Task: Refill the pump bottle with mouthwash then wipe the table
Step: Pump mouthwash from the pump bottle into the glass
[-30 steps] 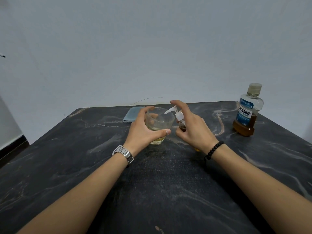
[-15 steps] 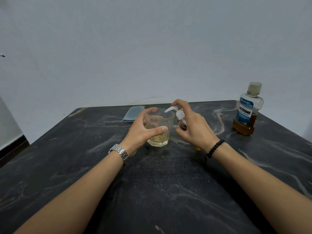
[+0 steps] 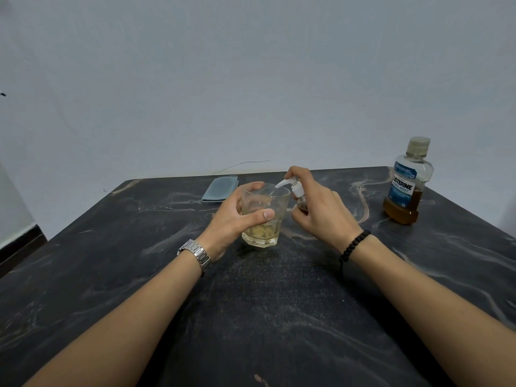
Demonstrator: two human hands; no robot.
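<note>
A clear glass (image 3: 265, 222) with a little yellowish liquid stands at the table's middle, and my left hand (image 3: 234, 216) grips it from the left, thumb across its front. Right beside it, my right hand (image 3: 321, 210) holds the small pump bottle (image 3: 298, 196). Its forefinger lies on the white pump head, whose nozzle points over the glass rim. Most of the pump bottle is hidden behind my fingers. A mouthwash bottle (image 3: 406, 185), capped and holding amber liquid low down, stands at the far right.
A folded blue cloth (image 3: 220, 189) lies at the table's far edge, left of the glass. The dark marbled table (image 3: 265, 303) runs to a pale wall; a thin wire trails behind the far edge.
The glass and my left hand have shifted slightly towards me and left. My right forefinger stays on the pump head, with the nozzle over the glass.
</note>
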